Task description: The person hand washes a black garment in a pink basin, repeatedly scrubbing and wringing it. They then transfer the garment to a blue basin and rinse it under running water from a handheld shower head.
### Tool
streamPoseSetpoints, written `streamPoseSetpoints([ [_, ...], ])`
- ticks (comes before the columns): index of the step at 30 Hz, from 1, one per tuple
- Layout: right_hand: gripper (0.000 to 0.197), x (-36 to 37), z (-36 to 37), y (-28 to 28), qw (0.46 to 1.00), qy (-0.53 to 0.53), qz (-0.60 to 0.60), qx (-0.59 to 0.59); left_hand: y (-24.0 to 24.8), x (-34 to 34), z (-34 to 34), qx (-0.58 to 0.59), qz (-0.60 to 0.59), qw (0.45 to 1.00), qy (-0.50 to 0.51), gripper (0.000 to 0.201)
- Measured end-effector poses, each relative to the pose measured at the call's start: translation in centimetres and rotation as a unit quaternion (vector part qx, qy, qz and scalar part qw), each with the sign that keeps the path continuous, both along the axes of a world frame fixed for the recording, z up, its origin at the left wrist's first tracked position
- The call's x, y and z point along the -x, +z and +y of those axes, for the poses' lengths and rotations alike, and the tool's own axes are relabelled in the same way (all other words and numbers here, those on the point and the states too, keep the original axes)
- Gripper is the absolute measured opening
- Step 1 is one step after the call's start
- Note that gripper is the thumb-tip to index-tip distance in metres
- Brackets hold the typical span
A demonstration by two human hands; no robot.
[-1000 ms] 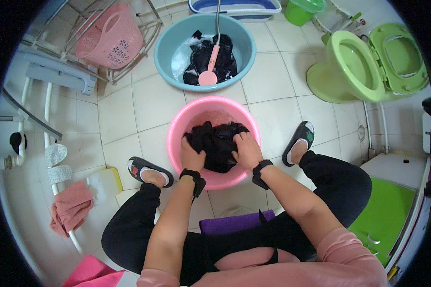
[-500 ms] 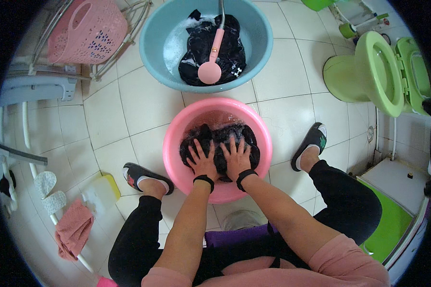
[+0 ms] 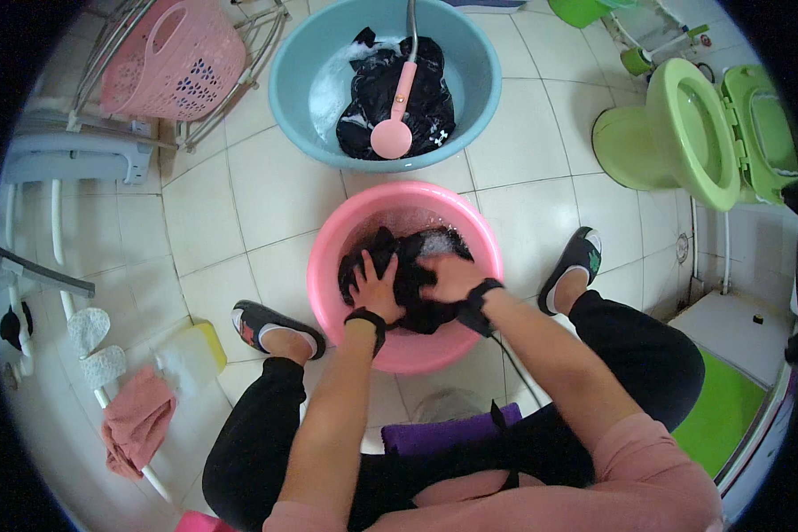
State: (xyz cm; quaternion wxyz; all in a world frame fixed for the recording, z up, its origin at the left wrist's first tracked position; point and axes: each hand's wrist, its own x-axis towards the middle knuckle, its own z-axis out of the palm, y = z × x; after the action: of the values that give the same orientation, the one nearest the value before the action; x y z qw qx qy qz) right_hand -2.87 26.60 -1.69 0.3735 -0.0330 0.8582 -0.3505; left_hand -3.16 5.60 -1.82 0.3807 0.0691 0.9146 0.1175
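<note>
Wet black clothing (image 3: 412, 293) lies in water inside a pink basin (image 3: 326, 306) between my feet. My left hand (image 3: 377, 288) rests on its left part, fingers spread and pointing away from me. Over the right part, my right hand (image 3: 452, 277) is turned sideways, its fingers toward the left. Motion blurs it a little, but thumb and fingers look apart, and I see no cloth gripped in it. Bubbles float beside its fingertips. Each wrist wears a black band.
Beyond stands a blue basin (image 3: 297, 133) with soapy black clothing (image 3: 386, 93) and a pink shower head (image 3: 391, 139) on top. A pink basket (image 3: 177, 71) sits on a rack at far left, a green toilet (image 3: 696, 133) at right. A yellowish container (image 3: 192, 355) stands near my left foot.
My right hand has turned from lying flat and pointing away to pointing left across the clothing. The left hand stays spread on the cloth. The view has shifted slightly.
</note>
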Motion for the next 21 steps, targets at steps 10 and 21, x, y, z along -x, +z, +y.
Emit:
streamPoseSetpoints([
  [10,0.102,0.2,-1.5,-4.7,0.948,-0.309,-0.027,-0.07,-9.4,5.4,-3.8,-0.271,0.034,0.916,0.296,0.093],
  [21,0.04,-3.9,0.5,2.6,0.958,-0.226,0.146,0.098,5.2,6.1,-3.1,-0.338,-0.145,0.89,0.271,0.054],
])
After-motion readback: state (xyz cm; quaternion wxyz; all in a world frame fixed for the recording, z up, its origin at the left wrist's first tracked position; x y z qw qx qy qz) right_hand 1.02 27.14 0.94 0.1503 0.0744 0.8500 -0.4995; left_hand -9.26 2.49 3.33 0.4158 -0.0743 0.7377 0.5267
